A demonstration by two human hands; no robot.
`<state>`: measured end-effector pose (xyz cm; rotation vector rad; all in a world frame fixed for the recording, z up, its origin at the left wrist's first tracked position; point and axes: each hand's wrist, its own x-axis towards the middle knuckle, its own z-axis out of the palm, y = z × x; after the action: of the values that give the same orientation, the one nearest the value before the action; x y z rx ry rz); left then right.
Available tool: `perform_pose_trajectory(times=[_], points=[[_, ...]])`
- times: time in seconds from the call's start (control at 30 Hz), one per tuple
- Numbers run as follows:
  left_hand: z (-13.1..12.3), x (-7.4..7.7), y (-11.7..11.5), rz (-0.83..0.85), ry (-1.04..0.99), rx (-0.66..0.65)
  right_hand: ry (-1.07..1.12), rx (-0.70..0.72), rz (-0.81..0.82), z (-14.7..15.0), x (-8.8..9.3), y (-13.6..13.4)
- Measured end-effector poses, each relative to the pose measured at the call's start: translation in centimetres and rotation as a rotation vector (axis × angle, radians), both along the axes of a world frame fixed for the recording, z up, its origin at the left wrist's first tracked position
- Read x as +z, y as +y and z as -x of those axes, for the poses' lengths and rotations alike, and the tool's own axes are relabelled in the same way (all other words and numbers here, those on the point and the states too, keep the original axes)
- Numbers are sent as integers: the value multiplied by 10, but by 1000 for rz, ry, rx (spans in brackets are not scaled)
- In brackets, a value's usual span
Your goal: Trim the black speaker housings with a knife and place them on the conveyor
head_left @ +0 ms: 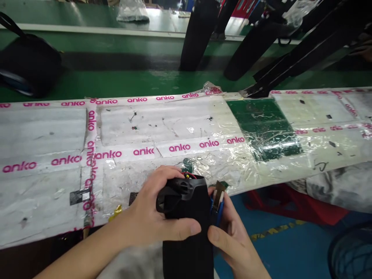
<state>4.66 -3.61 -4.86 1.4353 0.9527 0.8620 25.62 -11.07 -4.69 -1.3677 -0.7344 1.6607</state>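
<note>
A black cylindrical device [187, 236] with an open top end and small red and yellow wires showing is held upright over the table's front edge. My left hand [158, 213] is closed around its upper left side, thumb across the front. On the right side of the device, my right hand [232, 236] is closed on a blue tool [216, 207] with a flat brownish tip, its thumb close beside the black device. The tool's lower part is hidden by the fingers.
The work table [162, 128] is covered in plastic film and pink-lettered tape. Another black device [30, 64] lies at the back left; black cylinders [200, 35] stand behind. A red stool [299, 207] and a dark mesh basket [353, 252] are at the right.
</note>
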Motion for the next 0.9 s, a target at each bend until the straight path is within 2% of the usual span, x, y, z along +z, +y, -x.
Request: perform_pose_trajectory(times=[0.1,0.2,0.27,0.33,0.43,0.47,0.53,0.7,0.9], points=[[8,13,2,36,-69,-48,19,81,-37,11,-2,-4],[25,29,11,233,-127,-192,21,136,-67,14,2,-7],[36,36,18,307,-62,-244,-70,171,-131,9,8,-5],[41,39,22,304,47,-243,-415,249,-340,0,16,0],[42,38,22,273,151,-199,-1067,465,-829,-11,28,15],[41,38,22,261,171,-185,-1189,532,-959,-13,32,21],[39,37,22,211,200,-181,-1331,650,-1115,-15,38,31],[36,38,25,57,197,-214,-1451,742,-1249,-13,46,46],[35,39,25,39,175,-206,-1410,791,-1262,-11,45,49]])
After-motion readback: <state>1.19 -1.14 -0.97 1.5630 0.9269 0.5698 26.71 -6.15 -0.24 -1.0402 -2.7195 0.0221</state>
